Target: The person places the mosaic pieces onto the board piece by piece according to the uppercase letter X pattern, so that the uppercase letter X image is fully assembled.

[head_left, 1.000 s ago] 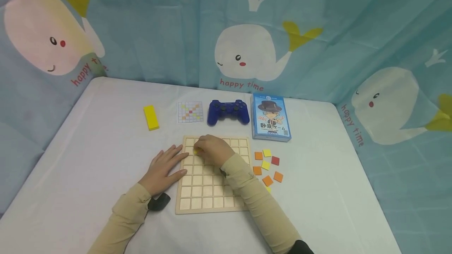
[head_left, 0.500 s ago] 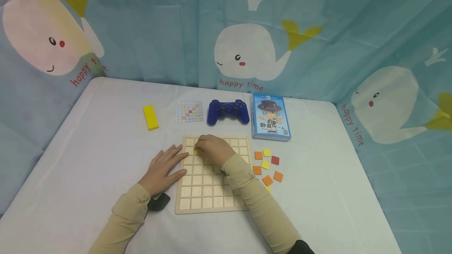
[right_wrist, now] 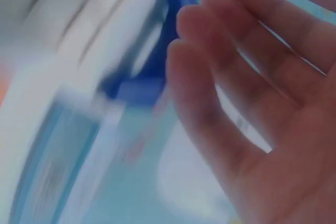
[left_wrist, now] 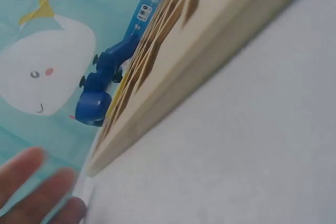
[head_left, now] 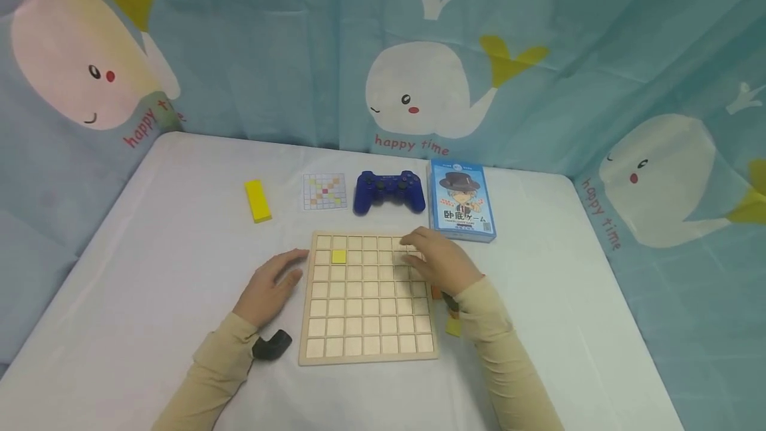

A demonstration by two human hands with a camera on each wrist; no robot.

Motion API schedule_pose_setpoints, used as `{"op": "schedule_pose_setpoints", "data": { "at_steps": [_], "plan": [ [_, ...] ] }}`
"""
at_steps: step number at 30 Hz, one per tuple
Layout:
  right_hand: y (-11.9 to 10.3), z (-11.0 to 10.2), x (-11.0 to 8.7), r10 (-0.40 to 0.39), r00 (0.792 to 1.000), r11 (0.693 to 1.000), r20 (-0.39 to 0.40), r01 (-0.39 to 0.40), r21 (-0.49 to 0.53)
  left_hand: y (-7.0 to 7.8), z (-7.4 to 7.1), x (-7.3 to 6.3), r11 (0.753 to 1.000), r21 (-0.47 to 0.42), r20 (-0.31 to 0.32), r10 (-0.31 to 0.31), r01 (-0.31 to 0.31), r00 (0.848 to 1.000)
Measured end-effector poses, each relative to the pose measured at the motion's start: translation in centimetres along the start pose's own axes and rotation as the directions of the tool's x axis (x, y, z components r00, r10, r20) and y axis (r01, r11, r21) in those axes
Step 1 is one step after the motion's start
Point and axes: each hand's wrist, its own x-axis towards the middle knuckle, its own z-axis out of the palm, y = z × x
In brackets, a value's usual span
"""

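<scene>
A wooden grid board point(head_left: 354, 308) lies on the white table, with one yellow square tile point(head_left: 339, 257) in its second row, second column. My right hand point(head_left: 445, 261) hovers over the board's right edge, holding nothing; its fingers look loosely bent and apart in the right wrist view. Beside the left edge of the board is my left hand point(head_left: 267, 290), relaxed, with its index fingertip near the rim. Under my right forearm, an orange tile point(head_left: 436, 292) and another yellow tile point(head_left: 453, 326) peek out. The other loose tiles are hidden by the hand and sleeve.
Behind the board lie a printed grid card point(head_left: 324, 191), a blue game controller point(head_left: 389, 193) and a blue game box point(head_left: 462, 201). A yellow block point(head_left: 258, 201) sits at the back left. A whale-patterned curtain point(head_left: 275, 72) hangs behind the table.
My right hand has let go of the yellow tile, which now shows in its cell, and moved right across the board. The left hand has drawn back off the board's left edge.
</scene>
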Motion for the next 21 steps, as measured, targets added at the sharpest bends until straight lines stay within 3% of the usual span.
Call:
{"op": "schedule_pose_setpoints", "data": {
  "at_steps": [2,4,7,10,12,16,21],
  "plan": [
    [1.5,-0.9,-1.9,0.109,0.994,0.994,0.005,-0.109,-0.007,0.0,-0.2,0.3,0.996,-0.062,-0.057,-0.067,0.063,0.996],
    [2.8,-1.4,-3.4,0.222,0.975,0.975,0.034,-0.221,-0.009,-0.1,-0.5,0.6,0.994,-0.077,-0.092,-0.087,0.080,0.992],
    [4.5,-1.4,-4.6,0.353,0.929,0.935,0.107,-0.352,-0.032,-0.3,-0.7,0.9,0.999,-0.030,-0.090,-0.031,0.028,0.996],
    [5.7,-0.9,-5.0,0.411,0.897,0.911,0.163,-0.412,-0.034,-0.6,-0.8,1.2,0.996,0.078,-0.022,0.049,-0.048,0.999],
    [6.3,-0.4,-5.0,0.414,0.894,0.910,0.171,-0.414,-0.032,-0.6,-0.7,1.3,0.984,0.156,0.037,0.083,-0.088,0.996],
    [7.1,0.5,-5.0,0.374,0.916,0.927,0.141,-0.375,-0.021,-0.7,-0.5,1.5,0.956,0.257,0.124,0.114,-0.143,0.986],
    [7.6,0.8,-5.4,0.359,0.926,0.933,0.118,-0.357,-0.032,-0.5,0.0,1.5,0.940,0.287,0.149,0.146,-0.184,0.978]
  ]
}}
